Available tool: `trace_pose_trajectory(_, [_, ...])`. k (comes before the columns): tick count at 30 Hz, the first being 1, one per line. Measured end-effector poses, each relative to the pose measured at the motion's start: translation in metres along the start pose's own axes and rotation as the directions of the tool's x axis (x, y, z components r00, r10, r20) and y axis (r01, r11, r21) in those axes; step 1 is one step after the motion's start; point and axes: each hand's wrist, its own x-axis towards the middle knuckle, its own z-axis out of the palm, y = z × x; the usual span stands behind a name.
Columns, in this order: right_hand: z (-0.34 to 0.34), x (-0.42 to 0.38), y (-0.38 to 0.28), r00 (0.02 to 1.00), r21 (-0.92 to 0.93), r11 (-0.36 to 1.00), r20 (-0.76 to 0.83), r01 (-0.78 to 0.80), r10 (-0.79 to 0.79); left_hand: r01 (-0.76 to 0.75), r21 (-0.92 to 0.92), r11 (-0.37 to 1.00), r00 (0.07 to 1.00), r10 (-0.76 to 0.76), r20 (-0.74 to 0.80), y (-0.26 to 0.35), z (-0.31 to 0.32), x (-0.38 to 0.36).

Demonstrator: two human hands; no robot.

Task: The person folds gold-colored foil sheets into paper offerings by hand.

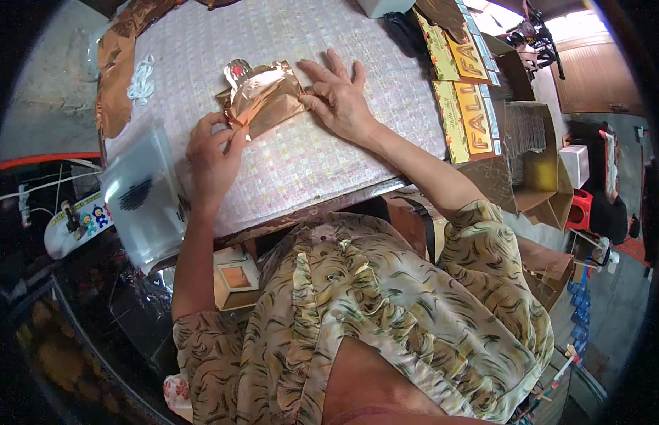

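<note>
A shiny copper-coloured foil sheet [280,112], folded and creased, lies on the patterned tablecloth in front of me. At its far left edge a small dark ribbed piece with a red spot [237,70] sticks out from the foil. My left hand [215,154] is at the foil's near left corner, its thumb and index finger pinched on the foil. On the other side my right hand [341,105] rests palm down with fingers spread, the thumb touching the foil's right edge.
White string [141,79] lies bundled at the table's left, beside more copper foil [115,85]. A clear plastic sleeve [142,202] hangs over the near left corner. Printed "FALL" cards [473,120] line the right edge, with open cardboard boxes [531,156] beyond. A person in dark clothing [606,177] is at far right.
</note>
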Motion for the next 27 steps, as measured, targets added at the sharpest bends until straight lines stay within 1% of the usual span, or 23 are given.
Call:
trace_pose_trajectory(1, [-0.001,0.0,-0.001,1.0,0.002,1.0,-0.001,0.005,-0.005,0.006,-0.005,1.0,1.0,-0.006,0.011,-0.002,0.001,0.0])
trace_pose_trajectory(3, [-0.009,0.0,-0.007,0.998,-0.126,0.992,0.064,0.002,0.006,0.017,-0.008,1.0,1.0,-0.017,0.016,-0.002,0.001,0.0])
trace_pose_trajectory(4, [-0.013,0.001,-0.013,0.998,-0.125,0.992,0.067,0.01,-0.002,0.024,0.007,1.0,0.999,-0.024,0.032,-0.002,0.001,0.0])
trace_pose_trajectory(5, [-0.018,0.001,-0.021,0.999,-0.293,0.955,-0.005,0.039,-0.042,0.033,0.022,0.999,0.998,-0.034,0.045,-0.002,0.0,0.001])
trace_pose_trajectory(6, [-0.021,0.0,-0.03,0.993,-0.452,0.891,-0.069,0.051,-0.092,0.041,0.026,0.999,0.998,-0.042,0.036,-0.002,0.0,0.001])
trace_pose_trajectory(7, [-0.022,-0.001,-0.037,0.993,-0.451,0.891,-0.064,0.062,-0.101,0.057,0.01,0.998,0.997,-0.057,0.055,-0.003,0.001,0.002])
trace_pose_trajectory(9, [-0.02,-0.005,-0.051,0.98,-0.446,0.877,-0.003,0.178,-0.2,0.078,-0.007,0.997,0.994,-0.077,0.072,-0.004,0.001,0.002])
trace_pose_trajectory(10, [-0.015,-0.008,-0.057,0.98,-0.448,0.873,0.043,0.193,-0.194,0.079,0.0,0.997,0.993,-0.078,0.085,-0.004,0.001,0.002])
trace_pose_trajectory(11, [-0.011,-0.009,-0.06,0.978,-0.448,0.871,0.048,0.201,-0.201,0.081,0.007,0.997,0.992,-0.081,0.096,-0.005,0.0,0.002])
trace_pose_trajectory(13, [-0.003,-0.011,-0.064,0.959,-0.465,0.839,0.142,0.283,-0.244,0.102,0.009,0.995,0.989,-0.102,0.108,-0.005,-0.001,0.003])
trace_pose_trajectory(15, [0.009,-0.012,-0.059,0.955,-0.463,0.836,0.161,0.296,-0.249,0.125,0.01,0.992,0.984,-0.126,0.123,-0.004,-0.002,0.003])
trace_pose_trajectory(17, [0.018,-0.014,-0.055,0.968,-0.431,0.872,0.189,0.234,-0.166,0.141,0.036,0.989,0.976,-0.145,0.163,-0.005,-0.004,0.003])
trace_pose_trajectory(20, [0.021,-0.021,-0.056,0.968,-0.389,0.894,0.194,0.225,-0.159,0.13,0.003,0.992,0.98,-0.128,0.152,-0.005,-0.004,0.003])
trace_pose_trajectory(27, [0.022,-0.022,-0.055,0.966,-0.357,0.91,0.22,0.212,-0.139,0.12,-0.018,0.993,0.981,-0.116,0.155,-0.009,-0.007,0.002])
